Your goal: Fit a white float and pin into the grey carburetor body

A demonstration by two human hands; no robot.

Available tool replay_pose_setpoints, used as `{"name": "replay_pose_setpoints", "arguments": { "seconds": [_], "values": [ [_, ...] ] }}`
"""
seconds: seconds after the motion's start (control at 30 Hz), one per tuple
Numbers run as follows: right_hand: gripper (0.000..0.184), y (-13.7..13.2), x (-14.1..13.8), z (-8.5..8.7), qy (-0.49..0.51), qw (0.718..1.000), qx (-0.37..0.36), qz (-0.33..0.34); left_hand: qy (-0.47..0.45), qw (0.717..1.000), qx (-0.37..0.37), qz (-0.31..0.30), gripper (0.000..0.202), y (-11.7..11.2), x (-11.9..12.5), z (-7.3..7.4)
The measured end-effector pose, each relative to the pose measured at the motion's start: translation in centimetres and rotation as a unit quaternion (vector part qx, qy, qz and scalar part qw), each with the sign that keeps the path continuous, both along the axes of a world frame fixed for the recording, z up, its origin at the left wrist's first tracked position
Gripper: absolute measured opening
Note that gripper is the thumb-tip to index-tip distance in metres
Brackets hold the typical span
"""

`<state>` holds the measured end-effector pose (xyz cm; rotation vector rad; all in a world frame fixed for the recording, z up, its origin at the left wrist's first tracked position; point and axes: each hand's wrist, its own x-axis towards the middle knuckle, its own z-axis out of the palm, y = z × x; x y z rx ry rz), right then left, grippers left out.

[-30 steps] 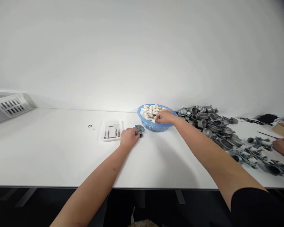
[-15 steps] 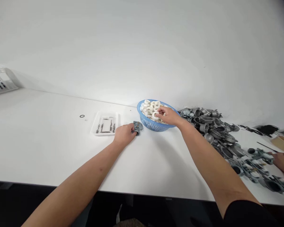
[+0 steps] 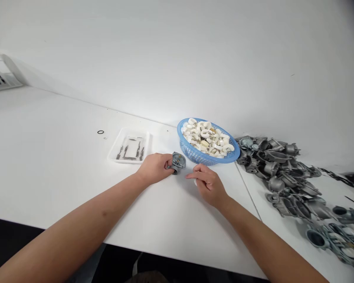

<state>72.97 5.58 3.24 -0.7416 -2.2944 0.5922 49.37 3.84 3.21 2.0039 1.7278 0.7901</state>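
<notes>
Fingers of our left hand grip a small grey metal part on the white tabletop, just before the blue basket. Our right hand, beside it, curls loosely around something white, barely visible.

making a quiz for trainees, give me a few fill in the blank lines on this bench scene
1. The left hand grips a small grey ____ part.
2. The white pieces lie in a ____ basket.
3. The tray of thin pins sits to the ____ of the basket.
4. The right hand is ____ the basket, over the table.

Missing words: metal; blue; left; outside
</notes>
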Motion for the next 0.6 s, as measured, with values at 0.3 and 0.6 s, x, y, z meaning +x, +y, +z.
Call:
{"name": "replay_pose_setpoints", "arguments": {
  "seconds": [0.3, 0.6],
  "values": [
    [0.011, -0.2, -1.6, -1.4, 0.166, 0.947, -0.263, -0.079, -0.009, 1.000, -0.016, -0.007, 0.016, -0.3, 0.0, 0.4],
    [0.016, 0.2, -3.5, 2.0, 0.274, 0.860, -0.412, -0.128, -0.007, 0.999, -0.028, -0.041, 0.021, -1.0, -0.7, 1.1]
  ]
}}
